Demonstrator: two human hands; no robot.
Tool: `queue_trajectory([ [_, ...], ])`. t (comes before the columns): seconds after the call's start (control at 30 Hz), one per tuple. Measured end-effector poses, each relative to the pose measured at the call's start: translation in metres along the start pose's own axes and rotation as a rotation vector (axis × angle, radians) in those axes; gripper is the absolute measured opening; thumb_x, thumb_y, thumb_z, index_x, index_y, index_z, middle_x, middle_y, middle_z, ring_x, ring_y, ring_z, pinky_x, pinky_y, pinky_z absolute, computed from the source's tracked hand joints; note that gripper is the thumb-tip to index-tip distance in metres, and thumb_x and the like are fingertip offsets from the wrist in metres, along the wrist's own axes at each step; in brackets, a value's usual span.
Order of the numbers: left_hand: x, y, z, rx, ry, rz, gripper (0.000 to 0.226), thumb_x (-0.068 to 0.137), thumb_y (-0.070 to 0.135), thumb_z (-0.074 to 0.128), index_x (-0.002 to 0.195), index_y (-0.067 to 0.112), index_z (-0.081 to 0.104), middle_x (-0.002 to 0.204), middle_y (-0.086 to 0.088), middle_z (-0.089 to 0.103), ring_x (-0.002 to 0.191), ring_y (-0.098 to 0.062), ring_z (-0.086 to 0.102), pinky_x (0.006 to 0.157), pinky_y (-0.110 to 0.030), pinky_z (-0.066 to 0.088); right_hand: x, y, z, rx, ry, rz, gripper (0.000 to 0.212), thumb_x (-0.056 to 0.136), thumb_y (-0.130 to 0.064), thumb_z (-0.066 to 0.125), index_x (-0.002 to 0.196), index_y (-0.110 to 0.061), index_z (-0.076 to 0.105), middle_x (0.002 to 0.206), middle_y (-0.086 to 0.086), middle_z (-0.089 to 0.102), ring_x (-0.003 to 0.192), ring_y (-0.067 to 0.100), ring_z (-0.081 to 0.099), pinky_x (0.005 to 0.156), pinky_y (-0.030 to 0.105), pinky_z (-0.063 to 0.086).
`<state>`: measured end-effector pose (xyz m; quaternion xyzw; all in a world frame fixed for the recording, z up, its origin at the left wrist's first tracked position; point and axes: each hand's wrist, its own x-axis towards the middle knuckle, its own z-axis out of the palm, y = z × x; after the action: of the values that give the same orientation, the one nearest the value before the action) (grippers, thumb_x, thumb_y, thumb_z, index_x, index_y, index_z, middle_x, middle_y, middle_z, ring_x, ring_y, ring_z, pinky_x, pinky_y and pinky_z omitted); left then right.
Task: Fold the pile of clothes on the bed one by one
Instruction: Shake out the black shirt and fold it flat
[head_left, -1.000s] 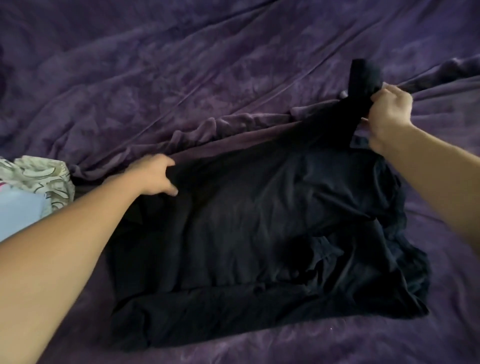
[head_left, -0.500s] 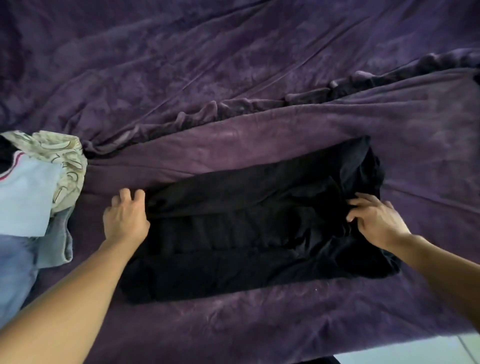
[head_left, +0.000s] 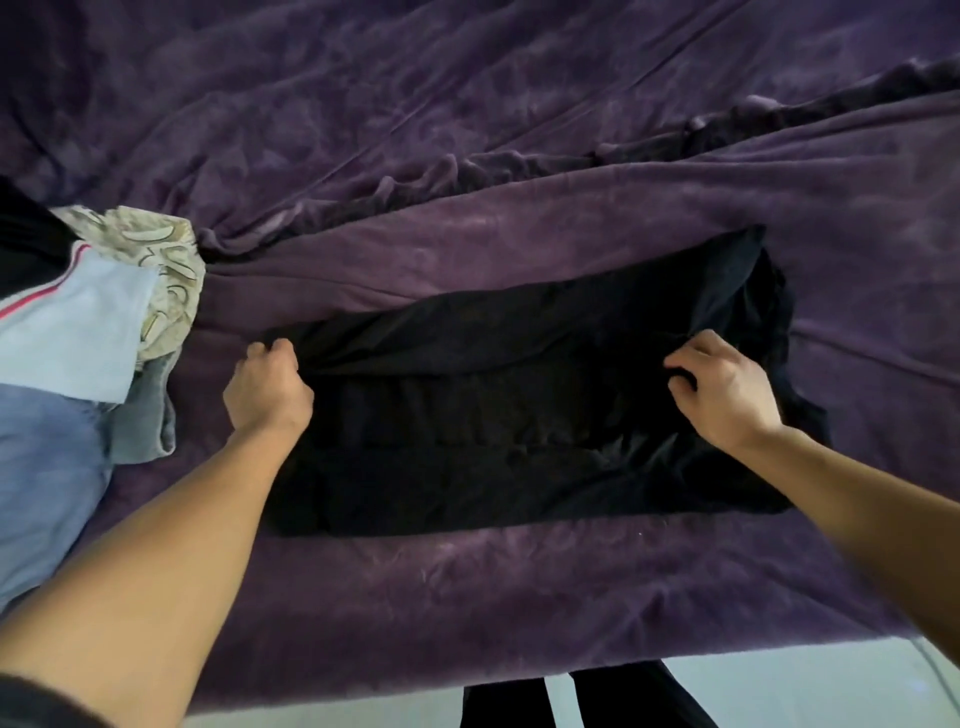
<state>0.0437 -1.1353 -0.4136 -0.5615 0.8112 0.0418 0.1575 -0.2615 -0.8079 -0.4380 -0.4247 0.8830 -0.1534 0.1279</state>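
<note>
gripping 1 black garment, 2 hands

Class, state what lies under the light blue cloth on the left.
A patterned cream cloth and a grey-blue garment show beneath the light blue cloth; anything deeper is covered.

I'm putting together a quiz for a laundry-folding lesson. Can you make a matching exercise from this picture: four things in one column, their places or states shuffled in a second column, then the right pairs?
Things
1. black fabric garment
2. light blue cloth with a red stripe
3. cream leaf-patterned fabric
4. purple velvety bedspread

Places or states
A. creased, lying under everything
B. partly covered by another cloth in the pile at the left
C. on top of the pile at the left
D. gripped by the left hand and the right hand, one toward each end

Pairs: 1-D, 2-C, 3-B, 4-A
</note>
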Motion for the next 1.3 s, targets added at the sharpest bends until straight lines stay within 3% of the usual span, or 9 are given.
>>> queue_trajectory([
  [0.07, 0.003, -0.006, -0.007, -0.028, 0.090, 0.030, 0.027, 0.076, -0.006, 0.062, 0.101, 0.001, 0.055, 0.112, -0.023, 0.047, 0.099, -0.043, 0.049, 0.071, -0.052, 0.046, -0.021, -0.002, 0.002, -0.038, 0.018, -0.175, 0.019, 0.078, -0.008, 0.061, 0.092, -0.007, 0.073, 0.096, 0.011, 0.059, 0.077, 0.034, 0.064, 0.057, 0.035, 0.053],
  [0.23, -0.008, -0.007, -0.007, 0.149, -0.028, 0.043, 0.029, 0.078, 0.007, 0.067, 0.106, 0.006, 0.059, 0.115, -0.020, 0.049, 0.107, -0.039, 0.046, 0.080, -0.048, 0.045, -0.046, -0.007, 0.006, -0.289, -0.820, 0.038, 0.029, 0.090, -0.036, 0.056, 0.118, -0.036, 0.064, 0.118, -0.005, 0.055, 0.102, 0.023, 0.062, 0.081, 0.032, 0.048],
  [0.37, -0.030, 0.021, 0.007, 0.180, -0.026, 0.150, 0.036, 0.078, 0.015, 0.067, 0.112, 0.011, 0.055, 0.117, -0.017, 0.048, 0.108, -0.035, 0.044, 0.084, -0.045, 0.042, -0.025, -0.008, -0.015, -0.150, -0.370, 0.236, 0.035, 0.086, -0.050, 0.061, 0.067, -0.020, 0.059, 0.087, 0.007, 0.069, 0.088, 0.034, 0.065, 0.066, 0.032, 0.043],
  [0.47, -0.043, 0.061, 0.023, 0.152, 0.006, 0.398, 0.035, 0.076, 0.015, 0.066, 0.109, 0.014, 0.057, 0.112, -0.014, 0.049, 0.104, -0.034, 0.046, 0.082, -0.044, 0.041, 0.012, 0.008, -0.024, 0.096, -0.033, 0.518, 0.029, 0.084, -0.046, 0.065, 0.091, -0.019, 0.064, 0.105, 0.014, 0.066, 0.099, 0.037, 0.062, 0.078, 0.038, 0.047],
  [0.57, -0.056, 0.103, 0.037, 0.086, -0.010, 0.571, 0.039, 0.075, 0.015, 0.065, 0.114, 0.015, 0.059, 0.116, -0.014, 0.049, 0.104, -0.035, 0.047, 0.084, -0.045, 0.042, 0.044, 0.021, -0.021, 0.411, -0.073, 0.894, 0.065, 0.077, -0.052, 0.072, 0.126, -0.012, 0.055, 0.124, 0.010, 0.061, 0.113, 0.033, 0.057, 0.094, 0.038, 0.048],
  [0.73, -0.078, 0.155, 0.047, 0.098, -0.111, 0.715, 0.049, 0.090, 0.024, 0.054, 0.137, 0.026, 0.042, 0.143, -0.008, 0.031, 0.123, -0.028, 0.036, 0.099, -0.040, 0.035, 0.016, 0.035, -0.008, 0.206, -0.267, 0.823, 0.032, 0.081, -0.035, 0.073, 0.101, -0.011, 0.067, 0.107, 0.017, 0.067, 0.100, 0.034, 0.062, 0.083, 0.036, 0.051],
  [1.07, -0.151, 0.241, 0.080, 0.194, -0.287, 1.082, 0.071, 0.091, 0.014, 0.047, 0.151, 0.032, 0.014, 0.158, -0.014, 0.002, 0.143, -0.034, 0.009, 0.113, -0.043, 0.020, -0.022, 0.087, -0.017, 0.551, -0.052, 1.066, 0.090, 0.069, -0.071, 0.067, 0.141, -0.022, 0.042, 0.134, 0.001, 0.055, 0.121, 0.025, 0.053, 0.104, 0.037, 0.043],
  [1.17, -0.157, 0.236, 0.091, 0.214, -0.359, 1.059, 0.073, 0.090, 0.009, 0.046, 0.151, 0.033, 0.013, 0.158, -0.012, -0.010, 0.145, -0.034, -0.004, 0.118, -0.044, 0.013, -0.014, 0.076, -0.007, 0.661, -0.164, 0.968, 0.074, 0.070, -0.055, 0.078, 0.131, -0.023, 0.050, 0.117, -0.004, 0.060, 0.108, 0.020, 0.059, 0.096, 0.036, 0.049],
  [1.3, -0.143, 0.203, 0.074, -0.149, -0.242, 0.949, 0.050, 0.086, 0.008, 0.047, 0.134, 0.020, 0.053, 0.147, -0.012, 0.037, 0.131, -0.032, 0.039, 0.104, -0.043, 0.037, -0.008, 0.056, -0.021, 0.716, -0.117, 0.765, 0.030, 0.086, -0.021, 0.069, 0.114, -0.026, 0.060, 0.108, -0.008, 0.067, 0.104, 0.016, 0.063, 0.093, 0.034, 0.051],
])
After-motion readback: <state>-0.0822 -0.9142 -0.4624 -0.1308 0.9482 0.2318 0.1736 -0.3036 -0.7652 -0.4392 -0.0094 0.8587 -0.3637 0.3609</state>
